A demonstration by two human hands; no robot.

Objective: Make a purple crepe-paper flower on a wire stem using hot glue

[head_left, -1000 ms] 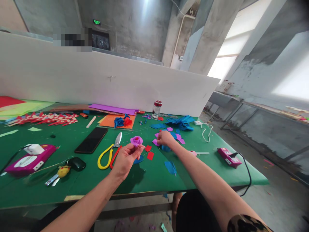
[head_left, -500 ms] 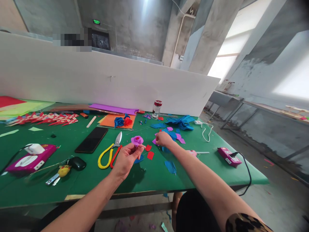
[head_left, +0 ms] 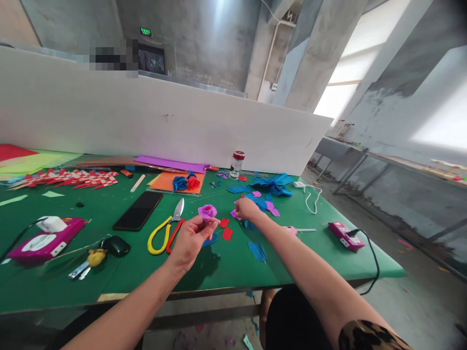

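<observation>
Between the thumb and fingers of my left hand is a purple paper flower with a red centre, raised above the table. My right hand reaches to the loose petals, its fingers pinched at a purple paper petal; the fingertips are partly hidden. Two red petals lie between my hands, and a blue petal rests nearer the front. Beyond my right hand are more purple petals and crumpled blue paper.
Scissors and a phone lie left of my left hand. A glass jar stands by the white partition. Blue and red paper flowers sit on an orange sheet. Purple power strips are at both sides, with a glue gun on the right.
</observation>
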